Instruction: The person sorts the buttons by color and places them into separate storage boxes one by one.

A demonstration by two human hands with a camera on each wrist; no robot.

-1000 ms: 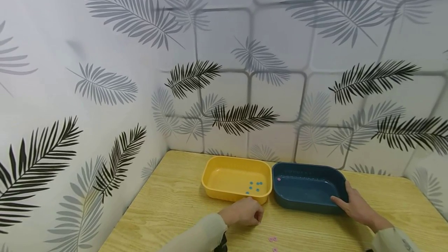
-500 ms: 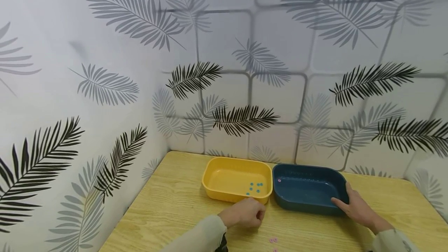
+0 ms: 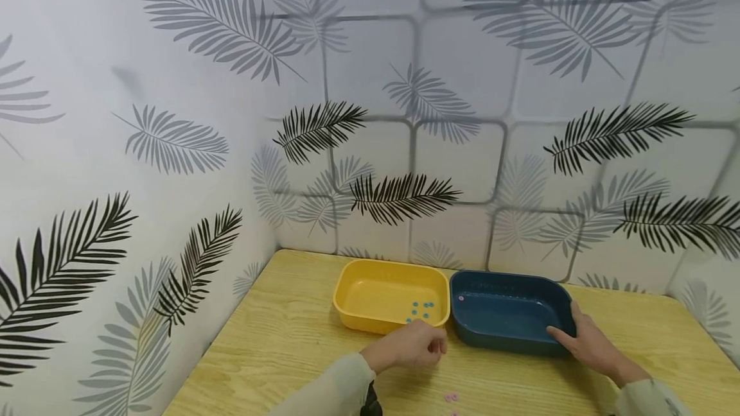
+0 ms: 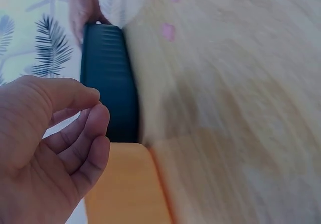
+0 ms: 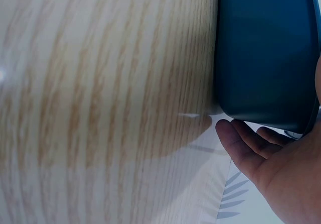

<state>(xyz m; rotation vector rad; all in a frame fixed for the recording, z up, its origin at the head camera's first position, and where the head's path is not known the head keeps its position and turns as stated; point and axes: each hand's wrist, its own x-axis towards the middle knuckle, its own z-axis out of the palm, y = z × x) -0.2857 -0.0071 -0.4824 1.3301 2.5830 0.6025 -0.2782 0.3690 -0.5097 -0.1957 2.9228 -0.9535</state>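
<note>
My left hand (image 3: 412,345) hovers in front of the gap between the yellow plastic tray (image 3: 370,325) and the dark blue plastic tray (image 3: 497,341). Its fingers are curled, with thumb and index fingertip together in the left wrist view; no object shows between them. My right hand (image 3: 592,344) grips the right end of the blue tray, thumb over the front rim and fingers along the outer side. Several small blue rings (image 3: 414,312) lie in the yellow tray, and one small pink ring (image 3: 460,298) in the blue one. Pink rings (image 3: 451,397) lie on the table near me.
Both trays stand side by side on the wood-grain table (image 3: 277,326), close to the back wall (image 3: 381,153) with its leaf pattern. A second wall (image 3: 191,198) borders the table's left side.
My left hand has shifted a little to the right, from the yellow tray's front corner toward the blue tray. The right hand and both trays have stayed in place.
</note>
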